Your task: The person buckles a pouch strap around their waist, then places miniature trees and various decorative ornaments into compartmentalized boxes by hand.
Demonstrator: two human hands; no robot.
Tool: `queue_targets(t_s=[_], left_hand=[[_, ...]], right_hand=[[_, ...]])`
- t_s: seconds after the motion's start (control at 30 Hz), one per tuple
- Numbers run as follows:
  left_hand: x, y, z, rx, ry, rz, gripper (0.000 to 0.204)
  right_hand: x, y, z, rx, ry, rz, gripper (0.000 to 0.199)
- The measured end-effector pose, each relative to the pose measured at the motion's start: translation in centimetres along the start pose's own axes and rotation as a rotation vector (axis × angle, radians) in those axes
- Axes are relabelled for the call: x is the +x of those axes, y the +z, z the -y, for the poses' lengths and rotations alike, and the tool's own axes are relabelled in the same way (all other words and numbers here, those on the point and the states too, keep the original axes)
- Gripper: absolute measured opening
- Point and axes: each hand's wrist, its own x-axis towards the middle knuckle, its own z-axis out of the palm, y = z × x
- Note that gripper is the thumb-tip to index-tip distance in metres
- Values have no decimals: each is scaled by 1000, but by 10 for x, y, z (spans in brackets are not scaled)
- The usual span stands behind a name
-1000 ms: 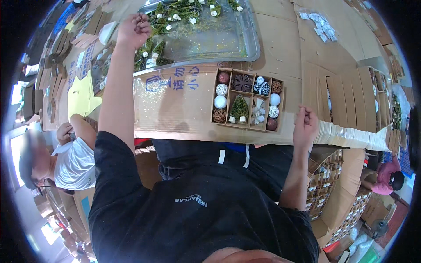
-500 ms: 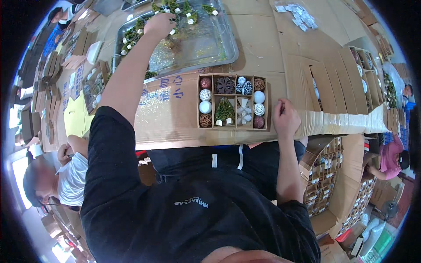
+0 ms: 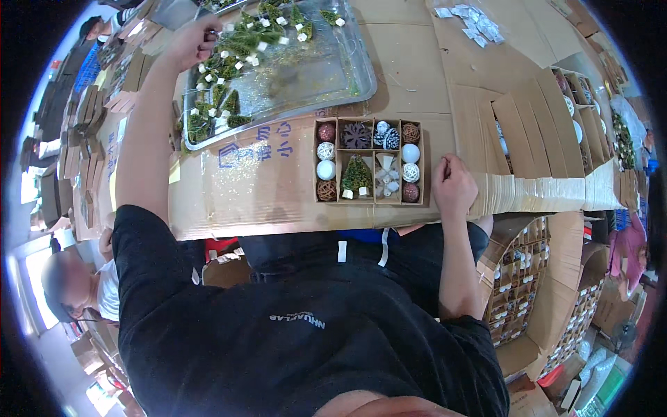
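Note:
My left hand is over the far left rim of a metal tray, its fingers curled; what they hold, if anything, is too small to make out. Several small green trees with white block bases lie in the tray among gold glitter. Beside the hand, some trees are smeared by motion. My right hand rests closed on the cardboard, with nothing visible in it. Just left of it stands a divided cardboard box holding balls, a brown snowflake, pinecones, a little tree and a pale bow-like ornament.
Small clear packets lie at the far right. Cardboard dividers and more filled boxes stand to the right. Below the table edge, a large carton holds stacked filled boxes. Other people sit at left and right.
My left hand has moved left from over the middle of the trees to the tray's far left rim. Trees near it have shifted. My right hand stays put.

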Motion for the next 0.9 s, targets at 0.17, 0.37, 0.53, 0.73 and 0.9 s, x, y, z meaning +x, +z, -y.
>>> queue_targets(t_s=[0.17, 0.37, 0.53, 0.73, 0.9], left_hand=[[-19, 14, 0, 122, 2, -56, 20], [-43, 31, 2, 369, 227, -99, 30], [-76, 37, 15, 482, 440, -68, 29], [-162, 128, 14, 575, 511, 153, 18], [-201, 170, 43, 593, 481, 324, 16]], right_hand=[[1, 1, -2, -36, -15, -13, 13], [-1, 2, -5, 0, -23, -21, 15], [5, -4, -1, 441, 89, -47, 13], [44, -56, 102, 1070, -50, 224, 19], [73, -52, 157, 963, -357, 521, 24]])
